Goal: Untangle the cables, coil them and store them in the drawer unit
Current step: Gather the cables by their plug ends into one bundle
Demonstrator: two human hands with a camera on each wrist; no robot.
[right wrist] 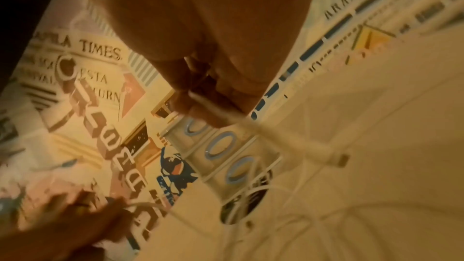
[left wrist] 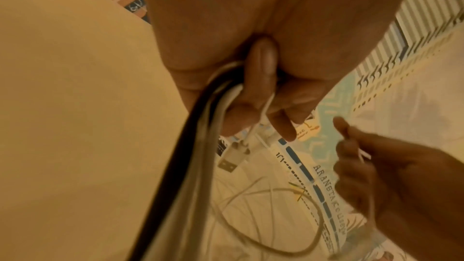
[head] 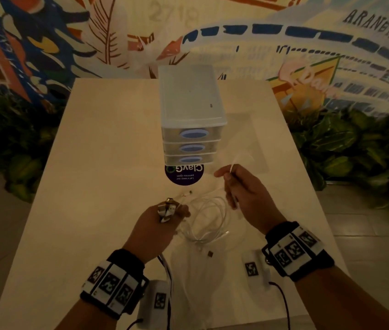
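My left hand [head: 165, 216] grips a bundle of cables [left wrist: 200, 146], white and black strands, with several USB plugs [head: 168, 208] sticking out above the fingers. My right hand [head: 235, 186] pinches one white cable [right wrist: 288, 142] whose plug end [right wrist: 342, 160] hangs free. Loose white cable loops [head: 209, 220] lie on the table between both hands. A translucent drawer unit [head: 189, 115] with three shut drawers and blue oval handles stands at the table's middle, beyond my hands.
The pale table [head: 93, 186] carries a round purple sticker [head: 184, 175] just in front of the drawer unit. A painted mural wall and green plants [head: 355, 144] surround the table. Wrist bands with markers [head: 110, 287] sit on both forearms.
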